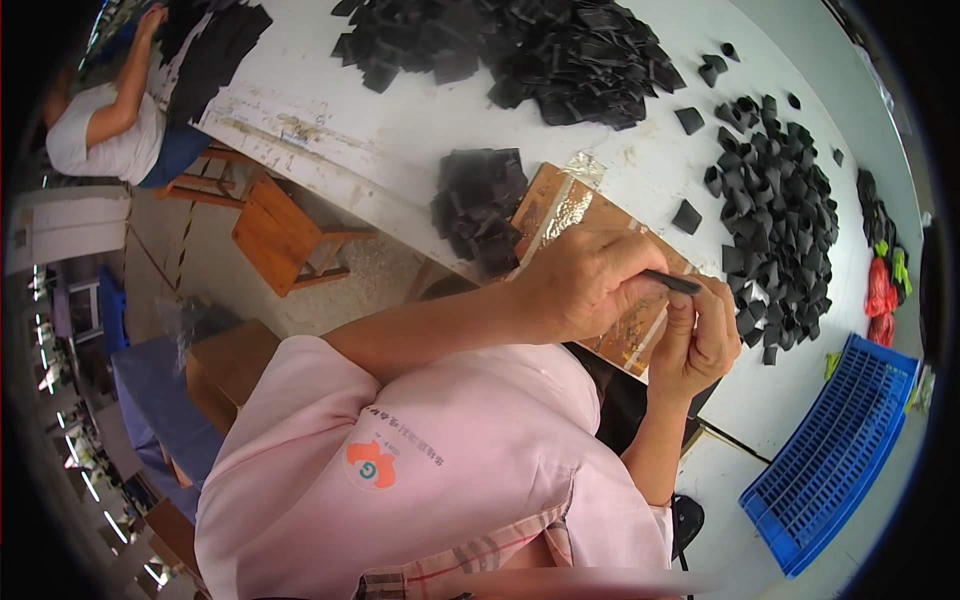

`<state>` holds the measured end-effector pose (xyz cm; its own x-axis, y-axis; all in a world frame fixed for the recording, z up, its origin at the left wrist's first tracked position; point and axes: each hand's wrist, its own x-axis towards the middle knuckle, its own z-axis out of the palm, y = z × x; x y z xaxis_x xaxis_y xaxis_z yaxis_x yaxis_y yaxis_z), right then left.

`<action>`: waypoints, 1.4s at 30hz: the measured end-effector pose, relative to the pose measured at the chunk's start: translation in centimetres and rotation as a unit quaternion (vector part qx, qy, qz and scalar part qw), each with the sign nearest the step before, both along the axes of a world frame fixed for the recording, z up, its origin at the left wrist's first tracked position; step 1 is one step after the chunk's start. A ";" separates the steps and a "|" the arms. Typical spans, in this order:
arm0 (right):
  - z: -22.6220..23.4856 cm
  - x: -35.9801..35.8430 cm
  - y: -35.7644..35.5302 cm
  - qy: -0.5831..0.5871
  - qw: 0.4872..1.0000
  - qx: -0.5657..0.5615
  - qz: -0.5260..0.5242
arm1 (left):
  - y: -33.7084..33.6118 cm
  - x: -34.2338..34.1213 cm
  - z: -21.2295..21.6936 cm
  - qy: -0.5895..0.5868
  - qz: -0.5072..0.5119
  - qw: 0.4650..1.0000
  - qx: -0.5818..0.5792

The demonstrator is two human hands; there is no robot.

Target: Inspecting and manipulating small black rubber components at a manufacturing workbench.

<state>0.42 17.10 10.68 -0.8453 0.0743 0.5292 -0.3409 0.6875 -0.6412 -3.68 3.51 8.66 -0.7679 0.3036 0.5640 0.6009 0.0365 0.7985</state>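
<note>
Between left hand [590, 280] and right hand [703, 338]: holding one small black piece [674, 282], with fingertips nearly closed, pinching at either end. Best, probably, to pinch evenly, match edges, work over wooden board [630, 328] beneath hands, clear of black pile [785, 220] beyond right hand.

Bare table [640, 155] opens beyond the left hand [590, 285], interrupted by a loose square [687, 217], until a heap [590, 70] blocks the far side. A stack [480, 195] crowds its left; a pile [785, 220] walls off the right hand [700, 340] ahead and rightward, leaving clear surface toward the crate [835, 455].
</note>
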 end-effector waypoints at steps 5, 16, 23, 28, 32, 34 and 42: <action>0.1 -0.1 0.0 -0.008 1.000 0.012 -0.002 | -0.8 0.0 -1.3 -0.025 0.043 0.998 0.022; -3.5 0.6 3.9 -0.167 0.779 -0.598 -0.089 | -13.2 -4.4 -12.9 -0.196 0.362 0.842 -0.349; -4.0 3.2 -0.7 -0.395 0.850 -0.349 -0.001 | -13.5 -4.5 -12.3 -0.162 0.348 0.872 -0.303; -5.7 3.5 -3.1 -0.395 0.884 -0.219 0.122 | -13.2 -4.7 -12.4 -0.144 0.343 0.884 -0.283; -5.2 3.1 -4.1 -0.394 0.892 -0.185 0.121 | -12.6 -4.9 -12.5 -0.164 0.338 0.868 -0.324; -4.8 3.0 -4.4 -0.399 0.894 -0.149 0.140 | -12.8 -4.9 -12.8 -0.162 0.331 0.872 -0.324; -5.0 3.0 -4.8 -0.410 0.891 -0.136 0.140 | -12.7 -4.9 -13.4 -0.150 0.321 0.905 -0.235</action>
